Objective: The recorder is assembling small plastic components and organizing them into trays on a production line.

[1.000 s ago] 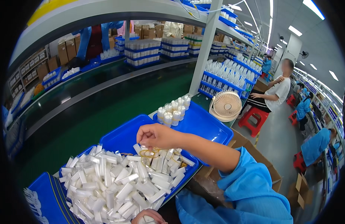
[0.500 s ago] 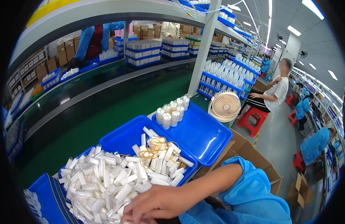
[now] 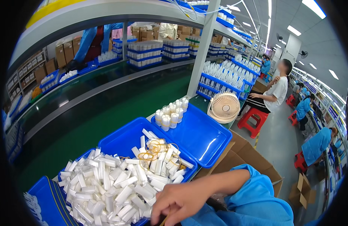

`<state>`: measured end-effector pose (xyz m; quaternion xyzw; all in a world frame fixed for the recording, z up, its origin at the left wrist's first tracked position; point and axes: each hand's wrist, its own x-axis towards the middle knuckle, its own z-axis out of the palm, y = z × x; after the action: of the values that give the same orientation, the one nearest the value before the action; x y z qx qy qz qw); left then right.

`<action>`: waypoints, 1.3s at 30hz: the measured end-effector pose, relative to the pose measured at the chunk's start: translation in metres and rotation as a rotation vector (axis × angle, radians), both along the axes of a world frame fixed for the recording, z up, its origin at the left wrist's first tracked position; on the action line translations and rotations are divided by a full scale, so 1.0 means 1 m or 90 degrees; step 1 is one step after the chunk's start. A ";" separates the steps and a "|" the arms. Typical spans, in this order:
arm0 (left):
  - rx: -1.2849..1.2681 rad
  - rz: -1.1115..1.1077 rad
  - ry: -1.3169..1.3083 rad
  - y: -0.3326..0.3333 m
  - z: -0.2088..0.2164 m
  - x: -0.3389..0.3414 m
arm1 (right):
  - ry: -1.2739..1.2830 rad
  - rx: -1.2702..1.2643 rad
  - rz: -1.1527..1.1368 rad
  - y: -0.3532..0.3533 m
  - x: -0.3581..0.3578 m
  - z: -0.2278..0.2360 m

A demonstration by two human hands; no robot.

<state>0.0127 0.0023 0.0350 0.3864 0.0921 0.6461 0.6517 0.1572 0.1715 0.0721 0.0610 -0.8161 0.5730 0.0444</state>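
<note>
From the lower right, my right hand [image 3: 181, 199] reaches over the near edge of the pile, its fingers curled and partly cut off by the lower edge. A thin yellowish strand shows at its fingertips; what they grip is not clear. Beside it, many white oblong pieces [image 3: 106, 180] in clear wrapping are heaped in and over blue trays [image 3: 123, 137]. Tan rubber bands [image 3: 151, 150] lie loose on the far right of the heap. Bundles of white pieces [image 3: 170, 115] stand upright in a shallow blue tray [image 3: 204, 139]. My left hand is out of view.
A cream fan [image 3: 223, 107] stands beyond the shallow tray, by a metal post [image 3: 202, 52]. An open cardboard box [image 3: 253, 154] is at the right. Green conveyor belt [image 3: 106, 109] runs behind. People sit along the aisle; one sits on a red stool [image 3: 253, 122].
My right hand has drawn back from the heap, to the right, and its fingers are curled. The view has shifted slightly.
</note>
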 end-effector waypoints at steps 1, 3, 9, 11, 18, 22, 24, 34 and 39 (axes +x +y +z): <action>0.001 0.061 0.060 -0.001 -0.002 -0.002 | -0.067 0.003 0.028 0.012 0.004 -0.006; 0.005 0.183 0.178 -0.003 -0.010 -0.004 | -0.026 -0.063 0.050 0.030 0.013 -0.005; 0.076 0.513 0.889 0.004 -0.012 0.004 | 0.112 -0.034 0.172 -0.016 0.010 0.024; 0.074 0.518 0.909 0.011 0.002 0.003 | 0.103 0.155 0.229 -0.037 0.009 0.025; -0.237 0.372 0.118 -0.011 -0.006 0.006 | 0.001 -0.689 0.202 -0.036 0.021 -0.036; -0.148 0.541 0.544 -0.012 -0.016 0.008 | -0.059 -0.686 -0.025 -0.042 0.009 -0.023; -0.053 0.650 0.850 -0.007 -0.020 0.013 | -0.088 -0.451 -0.016 -0.025 0.000 -0.021; -0.087 0.517 0.939 0.004 -0.021 0.017 | 0.116 0.212 -0.168 -0.038 -0.005 -0.005; -0.099 0.346 0.830 0.009 0.000 0.017 | 0.079 0.197 -0.160 -0.039 0.009 0.001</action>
<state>0.0299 0.0108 0.0347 0.6100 0.6024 0.4147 0.3051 0.1659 0.1328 0.0729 -0.0003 -0.8914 0.4256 0.1558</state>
